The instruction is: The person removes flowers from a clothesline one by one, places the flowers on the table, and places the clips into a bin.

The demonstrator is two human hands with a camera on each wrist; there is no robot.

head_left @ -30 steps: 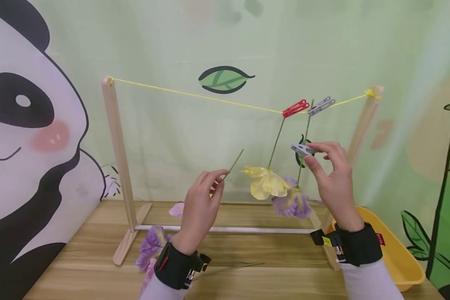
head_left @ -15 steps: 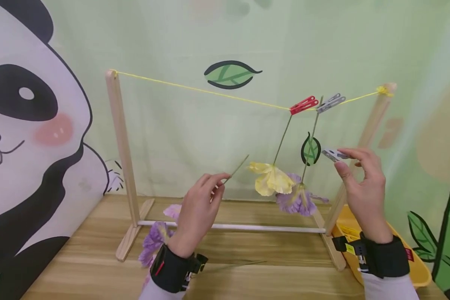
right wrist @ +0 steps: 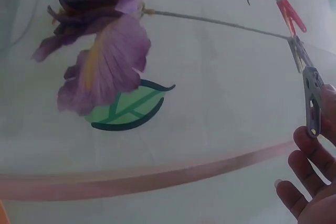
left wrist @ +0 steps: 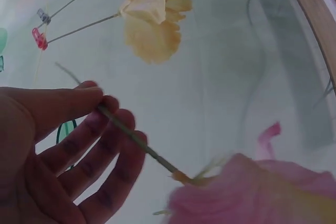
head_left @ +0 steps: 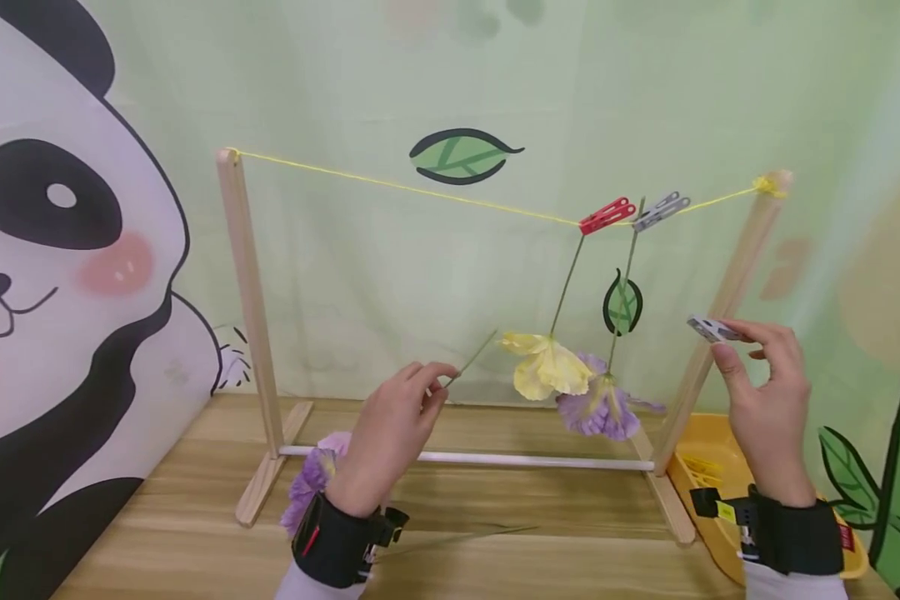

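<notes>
My left hand [head_left: 390, 429] pinches the green stem [left wrist: 136, 137] of a pink artificial flower [left wrist: 252, 195] between thumb and fingers; the stem's tip points up and right in the head view. Close to the frame's right post, my right hand [head_left: 772, 396] pinches a grey clothespin [right wrist: 313, 100] at its handle end. Two flowers hang upside down from the yellow string [head_left: 405, 189]: a yellow one [head_left: 547, 368] at a red clothespin [head_left: 607, 216], and a purple one [head_left: 602, 408] at another grey clothespin [head_left: 662, 212].
The wooden frame's left post [head_left: 251, 308] and right post [head_left: 735, 292] carry the string, with a white bar [head_left: 525, 459] low between them. More flowers [head_left: 311, 483] lie beside my left wrist. Behind my right wrist, a yellow bin [head_left: 720, 433] holds yellow clothespins [head_left: 701, 468].
My right hand has moved right and down with its grey clothespin, away from the hanging flowers. My left hand, still pinching the stem, has sunk slightly.
</notes>
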